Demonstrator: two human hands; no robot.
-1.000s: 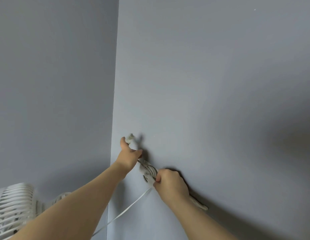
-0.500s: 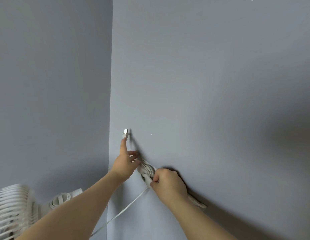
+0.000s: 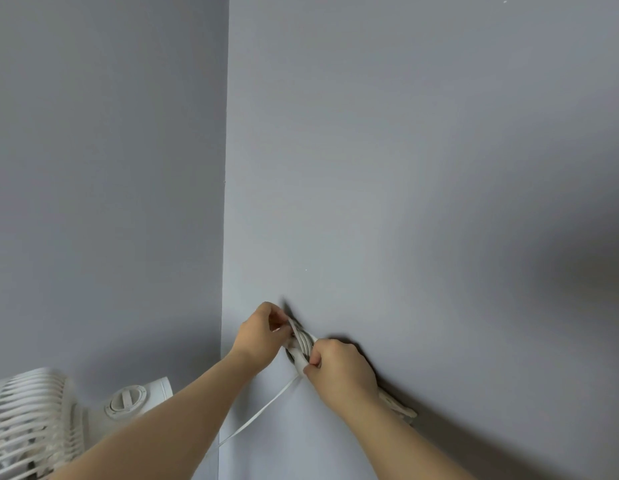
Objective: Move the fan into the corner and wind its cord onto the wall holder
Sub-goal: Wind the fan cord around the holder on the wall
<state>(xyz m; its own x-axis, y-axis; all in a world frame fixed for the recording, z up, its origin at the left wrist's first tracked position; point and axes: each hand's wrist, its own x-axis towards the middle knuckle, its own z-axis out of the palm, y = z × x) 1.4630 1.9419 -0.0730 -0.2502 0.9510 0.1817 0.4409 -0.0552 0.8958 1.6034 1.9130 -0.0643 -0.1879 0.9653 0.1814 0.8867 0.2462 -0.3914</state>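
Observation:
The white fan [image 3: 41, 417] stands at the lower left, in the corner of two grey walls. Its flat white cord [image 3: 263, 412] runs up from behind my left forearm to a wall holder [image 3: 400, 408] on the right wall, where several turns of cord [image 3: 303, 341] lie wound. My left hand [image 3: 261, 332] pinches the cord's end at the top of the winding. My right hand [image 3: 339, 370] grips the lower part of the wound cord and covers most of the holder. The plug is hidden.
The wall corner [image 3: 225, 237] runs vertically just left of my hands. Bare grey wall fills the view above and to the right.
My left hand came down from above, where it held the plug end up against the wall, to the top of the winding. My right hand stayed on the wound cord.

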